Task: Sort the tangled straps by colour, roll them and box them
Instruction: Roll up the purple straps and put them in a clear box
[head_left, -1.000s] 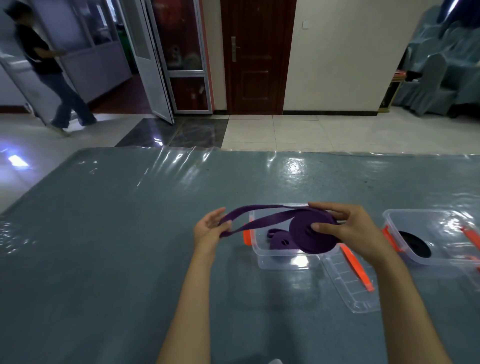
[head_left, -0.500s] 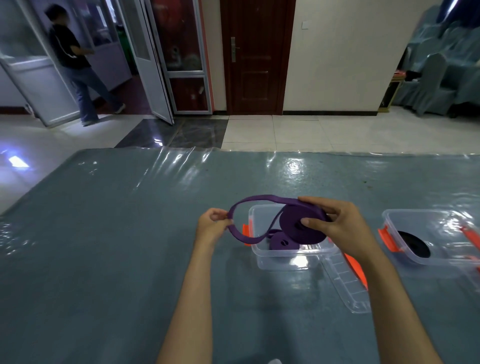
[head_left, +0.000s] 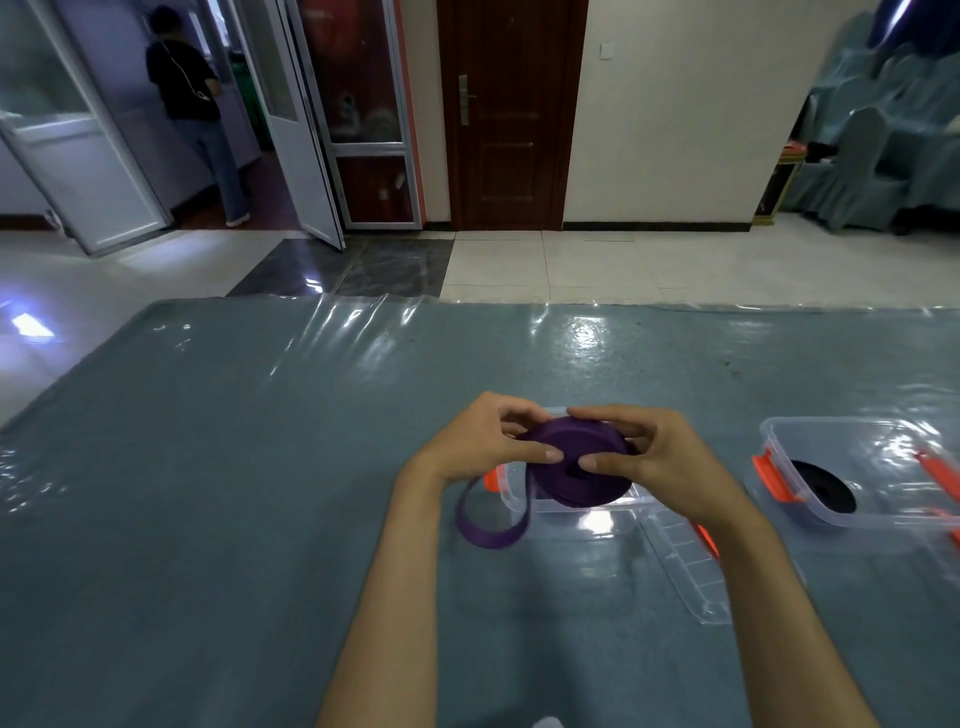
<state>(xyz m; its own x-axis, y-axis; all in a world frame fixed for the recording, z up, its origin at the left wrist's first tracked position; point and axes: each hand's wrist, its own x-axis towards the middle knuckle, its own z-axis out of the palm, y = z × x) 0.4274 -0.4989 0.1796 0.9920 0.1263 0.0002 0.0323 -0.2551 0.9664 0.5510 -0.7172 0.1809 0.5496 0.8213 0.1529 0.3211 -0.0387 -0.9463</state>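
With the purple roll (head_left: 582, 470) pinched between both thumbs and fingers — left hand (head_left: 480, 447), right hand (head_left: 652, 460) — above the clear box (head_left: 576, 512), we should wind the hanging tail (head_left: 491, 525) snugly, edges flush.

- Both forearms reach in from the near edge, bare, converging twd centre.
- Left hand (head_left: 480, 447): fingers curled, thumb tip pressed onto the near face of the purple strap roll (head_left: 576, 470), index arched over its far edge.
- Right hand (head_left: 654, 457): thumb flat on the roll's face by the centre hole, fingers wrapped over the far rim, pinching it.
- Thumbs nearly meet, tip to tip; wrists level, held above the table.
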